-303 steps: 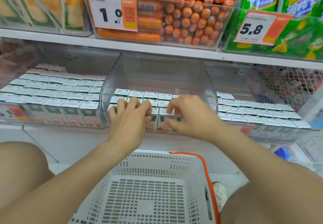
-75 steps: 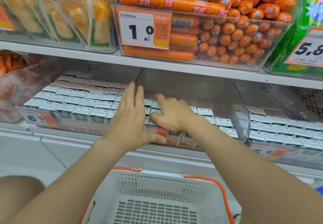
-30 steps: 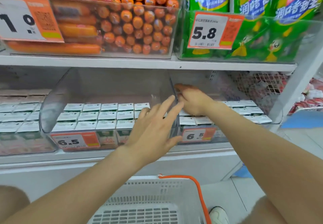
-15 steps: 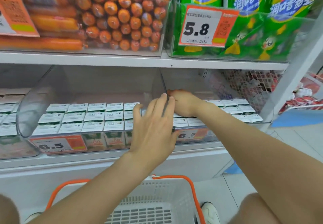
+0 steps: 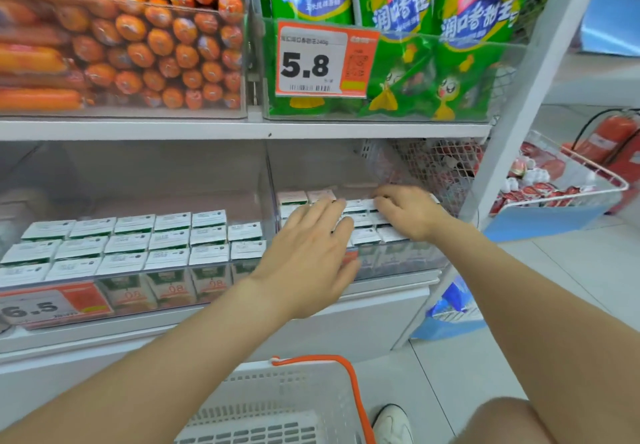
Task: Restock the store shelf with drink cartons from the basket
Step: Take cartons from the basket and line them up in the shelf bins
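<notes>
Looking down through the head camera, I see my left hand (image 5: 311, 253) spread flat, fingers straight and slightly apart, lying on the drink cartons (image 5: 365, 236) in the right bin (image 5: 398, 261), thumb over the bin's clear front wall; my right hand (image 5: 407, 211) sits further back in the same bin, fingers bent down onto the carton tops, and I cannot tell whether they pinch one or only press; the cartons stand upright in tight rows; the 2 bins sit side by side on the lower shelf (image 5: 381, 288); the left bin (image 5: 156, 272) holds more cartons behind a 6.5 tag (image 5: 52, 305); the basket (image 5: 294, 398), white with an orange handle (image 5: 308, 359), sits on the floor below the shelf; above, sausages (image 5: 138, 45) and green packs (image 5: 415, 28) fill clear tubs, the packs behind a 5.8 tag (image 5: 311, 59).
</notes>
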`<state>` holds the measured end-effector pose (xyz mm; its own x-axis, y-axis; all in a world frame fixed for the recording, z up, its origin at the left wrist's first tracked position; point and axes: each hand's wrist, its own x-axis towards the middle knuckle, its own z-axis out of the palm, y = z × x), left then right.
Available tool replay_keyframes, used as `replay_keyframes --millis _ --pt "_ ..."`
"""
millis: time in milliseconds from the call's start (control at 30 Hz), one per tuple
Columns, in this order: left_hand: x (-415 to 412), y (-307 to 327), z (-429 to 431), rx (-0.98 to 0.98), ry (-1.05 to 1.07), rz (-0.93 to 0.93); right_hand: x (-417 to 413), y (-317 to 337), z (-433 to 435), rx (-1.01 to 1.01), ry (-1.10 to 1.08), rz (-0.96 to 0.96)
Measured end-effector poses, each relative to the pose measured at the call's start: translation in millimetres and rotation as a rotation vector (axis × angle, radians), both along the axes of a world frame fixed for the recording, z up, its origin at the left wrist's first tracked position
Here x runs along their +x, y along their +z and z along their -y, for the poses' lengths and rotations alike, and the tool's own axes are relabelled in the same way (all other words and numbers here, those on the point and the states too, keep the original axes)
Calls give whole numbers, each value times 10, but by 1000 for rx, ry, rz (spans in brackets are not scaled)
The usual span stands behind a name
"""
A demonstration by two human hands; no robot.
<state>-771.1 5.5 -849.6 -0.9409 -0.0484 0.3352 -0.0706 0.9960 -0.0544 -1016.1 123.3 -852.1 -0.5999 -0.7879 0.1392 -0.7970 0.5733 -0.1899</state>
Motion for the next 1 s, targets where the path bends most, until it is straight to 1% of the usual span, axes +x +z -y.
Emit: replay_keyframes --millis 67,133,300,367,433,500,533,567,667,733,867,933,1000 --pt "-159 -72 -48 11 35 113 -27 -34 41 127 -17 46" --pt "-254 -126 -47 20 76 223 -56 -61 63 233 -22 23" --pt "-296 -170 -69 55 102 314 -82 -89 0 291 7 -39" --pt "-303 -134 -94 78 116 305 -52 -109 0 255 22 -42" --pt "-345 -77 -108 73 117 274 -54 -42 -49 103 44 -102" --pt "-415 -29 -118 54 105 264 -124 59 -170 -58 23 -218" --pt "-444 -22 -128 59 101 273 -166 88 -238 -87 -4 -245" --pt "-470 -30 -138 66 99 289 -206 92 -296 -79 -21 -228" --pt "-516 -88 -161 60 107 321 -235 47 -351 63 6 -64" --pt "-536 -110 -161 25 112 317 -228 53 -329 121 -10 -35" --pt "-547 -142 -142 0 103 307 -189 80 -320 233 -54 -102" --pt "-536 -126 -135 20 104 307 -140 75 -305 270 -83 -116" --pt "-508 -104 -127 28 112 294 -101 90 -266 310 -100 -175"
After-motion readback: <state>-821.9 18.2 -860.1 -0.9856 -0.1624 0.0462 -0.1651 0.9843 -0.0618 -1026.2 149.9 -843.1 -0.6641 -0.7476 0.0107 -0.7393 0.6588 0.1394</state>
